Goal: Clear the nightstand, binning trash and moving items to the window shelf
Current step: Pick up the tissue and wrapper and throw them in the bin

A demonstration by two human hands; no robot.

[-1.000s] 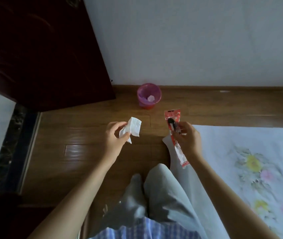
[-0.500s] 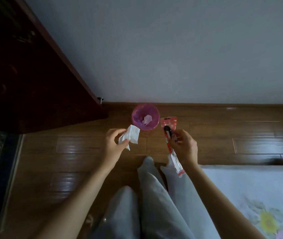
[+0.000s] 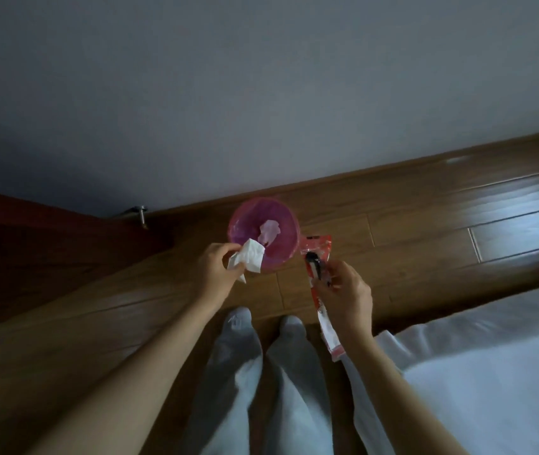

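A small pink bin [image 3: 281, 221] stands on the wooden floor against the wall, with a crumpled tissue lying inside it. My left hand [image 3: 217, 272] pinches a white tissue [image 3: 250, 259] at the bin's near left rim. My right hand [image 3: 347, 293] grips a long red and white wrapper [image 3: 319, 254] with a dark item showing at its upper part, held just right of the bin.
A dark wooden door [image 3: 48, 251] with a doorstop [image 3: 140, 213] is at the left. A white bed cover [image 3: 491, 372] fills the lower right. My legs and socked feet [image 3: 261, 339] stand on the floor [image 3: 425, 231] just before the bin.
I have stepped closer to the bin, which now lies right under my hands. The tissue has moved over the bin's rim. Both hands keep their hold.
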